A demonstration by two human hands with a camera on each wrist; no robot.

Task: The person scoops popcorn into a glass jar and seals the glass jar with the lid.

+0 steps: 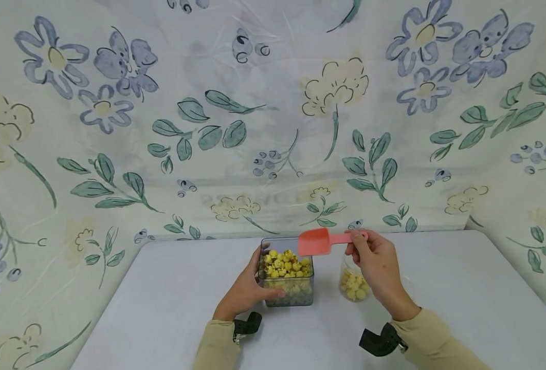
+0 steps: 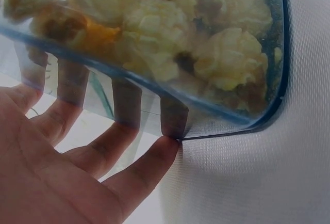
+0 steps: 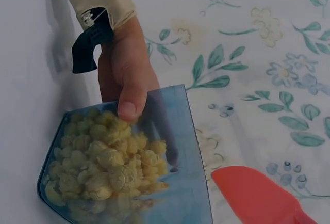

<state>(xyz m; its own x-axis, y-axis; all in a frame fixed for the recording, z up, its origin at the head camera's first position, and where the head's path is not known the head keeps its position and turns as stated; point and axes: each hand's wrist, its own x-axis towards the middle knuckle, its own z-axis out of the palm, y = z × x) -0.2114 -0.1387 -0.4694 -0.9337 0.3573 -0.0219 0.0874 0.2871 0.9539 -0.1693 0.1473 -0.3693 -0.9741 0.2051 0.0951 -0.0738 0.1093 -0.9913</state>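
A clear bluish square container point(image 1: 289, 295) partly filled with yellow popcorn point(image 1: 284, 263) stands on the white table. My left hand point(image 1: 247, 290) grips it from the left, thumb across the near side and fingers along the far left side, as the left wrist view shows. My right hand point(image 1: 378, 264) pinches the handle of a coral-red scoop point(image 1: 314, 241), held above the container's right rim. No popcorn is visible in the scoop. Below the right hand stands a clear round jar point(image 1: 353, 285) with popcorn in it; the hand hides part of its top.
The white table point(image 1: 171, 288) stretches out on both sides of the container. A floral-patterned sheet point(image 1: 273, 128) hangs behind it and at the sides. Each wrist wears a black strap mount, the left one point(image 1: 249, 324) close to the container's near left corner.
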